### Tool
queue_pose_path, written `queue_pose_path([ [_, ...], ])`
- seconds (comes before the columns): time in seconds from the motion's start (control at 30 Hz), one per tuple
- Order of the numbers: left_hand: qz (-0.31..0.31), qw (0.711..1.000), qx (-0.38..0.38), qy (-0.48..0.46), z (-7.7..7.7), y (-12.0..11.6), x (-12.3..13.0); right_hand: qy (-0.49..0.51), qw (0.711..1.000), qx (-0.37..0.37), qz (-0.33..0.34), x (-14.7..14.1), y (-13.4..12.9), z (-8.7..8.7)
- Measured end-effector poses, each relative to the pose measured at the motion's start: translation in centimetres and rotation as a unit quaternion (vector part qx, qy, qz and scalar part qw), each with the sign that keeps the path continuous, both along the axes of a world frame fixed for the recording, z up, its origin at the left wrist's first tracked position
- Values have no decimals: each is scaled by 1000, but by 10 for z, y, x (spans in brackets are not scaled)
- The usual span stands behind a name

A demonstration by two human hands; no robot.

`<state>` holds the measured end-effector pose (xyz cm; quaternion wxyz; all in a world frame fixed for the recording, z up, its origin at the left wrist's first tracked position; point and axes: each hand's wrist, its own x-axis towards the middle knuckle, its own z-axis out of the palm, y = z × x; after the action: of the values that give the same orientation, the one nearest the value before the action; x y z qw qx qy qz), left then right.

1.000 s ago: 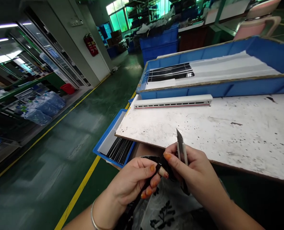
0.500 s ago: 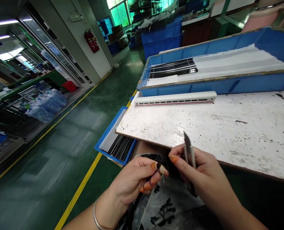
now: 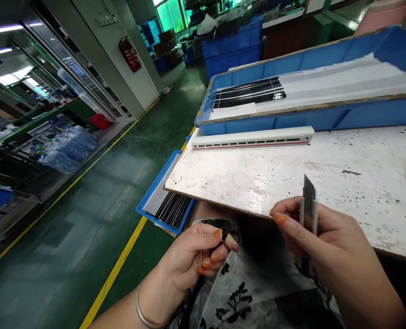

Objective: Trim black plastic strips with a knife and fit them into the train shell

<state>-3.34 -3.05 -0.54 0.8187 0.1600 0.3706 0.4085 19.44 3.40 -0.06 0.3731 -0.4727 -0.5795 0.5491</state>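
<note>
My left hand (image 3: 196,253) is closed over my lap, thumb and fingers pinching a thin dark strip (image 3: 194,292) that hangs down below it. One fingertip wears a pale cover. To the right, my right hand (image 3: 329,246) is wrapped round a utility knife (image 3: 309,205) whose blade points up, beside the table's front edge. Its thumb and index finger are pressed together; anything between them is too small to tell. Beyond the hands, a white model train car (image 3: 253,138) with a red stripe and dark windows lies lengthwise on the white table (image 3: 230,176).
A long blue bin (image 3: 302,112) behind the train car holds black strips (image 3: 247,93) and white sheets. Left of the table, a lower blue tray (image 3: 141,208) holds more black strips. Stacked blue crates (image 3: 232,55) stand farther back. A red bucket (image 3: 99,121) is at the left.
My right hand has moved right, away from my left hand, carrying the knife with it. My left hand has stayed nearly where it was. The view has shifted slightly.
</note>
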Motion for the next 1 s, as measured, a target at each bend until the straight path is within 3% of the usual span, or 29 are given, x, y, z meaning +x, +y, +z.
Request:
queue_pose_path([
  [0.23,16,999,8,43,0,6,0,-1,998,32,61,8,6,1],
  [0.33,30,997,16,74,0,12,2,-103,984,130,73,14,5,2],
  [0.43,34,996,18,86,0,19,4,-205,943,248,87,19,4,-3],
  [0.5,32,996,13,85,1,22,5,-236,923,287,99,22,4,-8],
  [1.0,34,985,-32,163,-2,39,12,-302,866,358,175,20,2,-23],
])
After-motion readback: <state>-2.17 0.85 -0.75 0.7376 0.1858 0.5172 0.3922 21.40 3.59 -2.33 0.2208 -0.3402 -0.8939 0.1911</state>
